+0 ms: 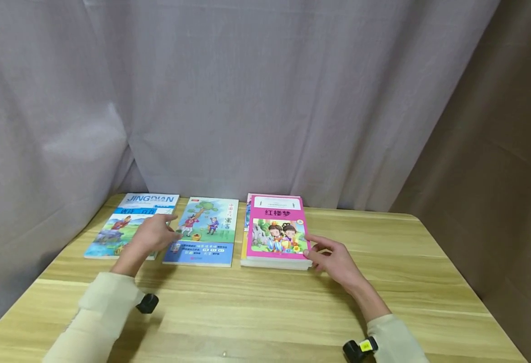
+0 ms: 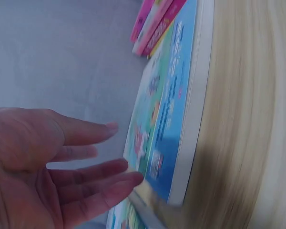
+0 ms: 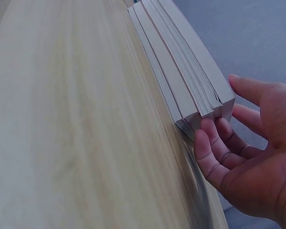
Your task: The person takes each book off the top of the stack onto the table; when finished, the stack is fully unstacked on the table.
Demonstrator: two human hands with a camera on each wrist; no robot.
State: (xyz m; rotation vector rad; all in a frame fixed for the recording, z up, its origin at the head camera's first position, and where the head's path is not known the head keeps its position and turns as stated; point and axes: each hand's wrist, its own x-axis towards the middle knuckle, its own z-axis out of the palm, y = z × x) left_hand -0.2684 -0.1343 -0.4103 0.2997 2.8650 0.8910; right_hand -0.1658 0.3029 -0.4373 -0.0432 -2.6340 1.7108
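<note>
My left hand (image 1: 151, 235) hovers at the gap between two flat books, fingers spread and holding nothing. Under and left of it lies a book with a JINGDIAN cover (image 1: 153, 198), partly hidden by the hand. To its right is a green and blue picture book (image 1: 213, 217), whose near edge shows in the left wrist view. Further right, a pink-covered book (image 1: 258, 216) tops a stack of books (image 3: 181, 62). With loosely bent fingers, my right hand (image 1: 335, 259) touches the stack's right side near its front corner; the thumb is by the top edge.
All the books lie along the back of a wooden table (image 1: 247, 312). Behind it hangs a grey curtain (image 1: 247, 101), with a darker brown fabric (image 1: 496, 176) at the right.
</note>
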